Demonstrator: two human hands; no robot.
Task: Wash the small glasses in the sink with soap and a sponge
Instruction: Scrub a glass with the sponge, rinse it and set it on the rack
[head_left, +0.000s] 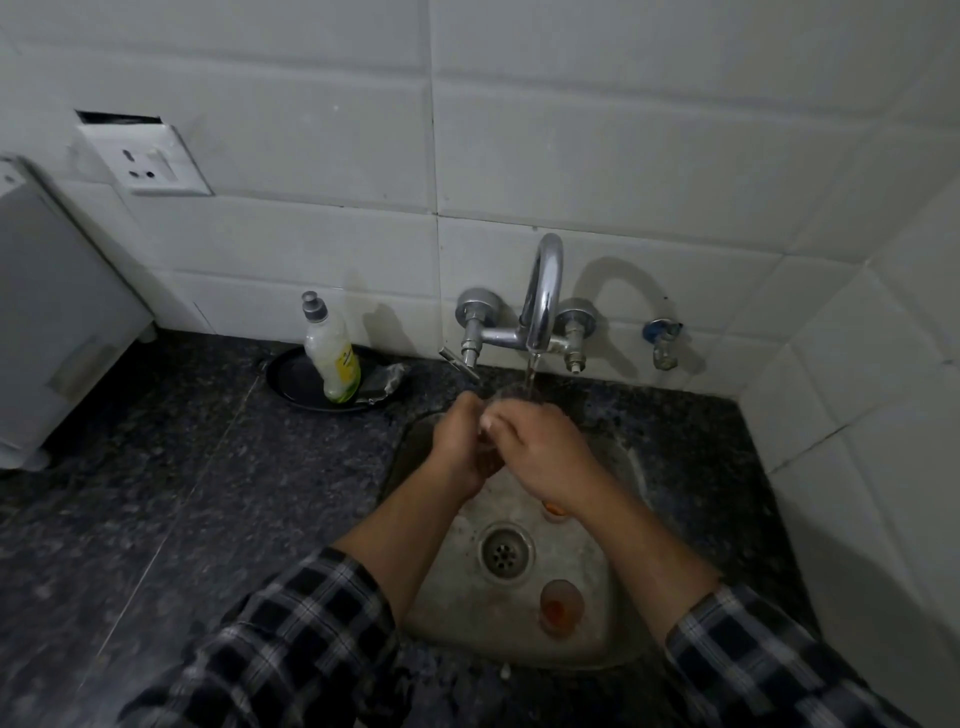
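**While rinsing, cover every side**

As left hand (460, 449) and right hand (543, 449) both curl round one small glass (511, 401) beneath the faucet (543, 291) stream, best turn it so water reaches inside. Sink (467, 613) holds an orange-stained glass (560, 605) by the drain (503, 555); another glass (555, 508) shows under the right wrist.

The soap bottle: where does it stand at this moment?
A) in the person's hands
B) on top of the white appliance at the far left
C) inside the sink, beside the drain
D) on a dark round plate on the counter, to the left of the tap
D: the soap bottle stands on the dark plate on the counter, left of the tap.
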